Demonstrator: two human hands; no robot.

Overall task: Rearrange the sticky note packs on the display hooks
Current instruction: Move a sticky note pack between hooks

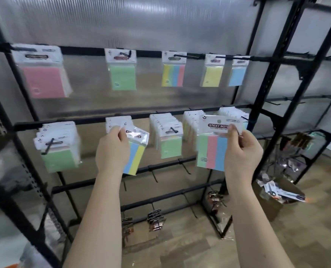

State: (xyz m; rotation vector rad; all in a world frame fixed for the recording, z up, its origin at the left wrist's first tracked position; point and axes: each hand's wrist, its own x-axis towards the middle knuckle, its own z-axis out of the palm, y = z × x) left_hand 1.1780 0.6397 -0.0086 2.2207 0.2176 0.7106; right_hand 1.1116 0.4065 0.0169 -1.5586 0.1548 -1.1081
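Observation:
My right hand [242,149] grips a striped green, pink and blue sticky note pack [213,151] by its white header, in front of the stacks on the middle rail's right end. My left hand [113,147] holds a tilted blue and yellow striped pack [134,157] at its header, beside a few white headers [118,122] hanging on a middle-rail hook. Green packs hang at the left [58,149] and centre [169,140] of that rail. On the top rail hang a pink pack [43,78], a green one [122,71], a striped one [173,71], a yellow one [213,72] and a blue one [238,71].
The black metal rack [265,78] has a ribbed translucent back panel. Bare hooks [184,167] jut from the lower rails, and small dark packets [155,219] hang near the floor. A cardboard box of scissors [280,192] sits on the wooden floor at the right.

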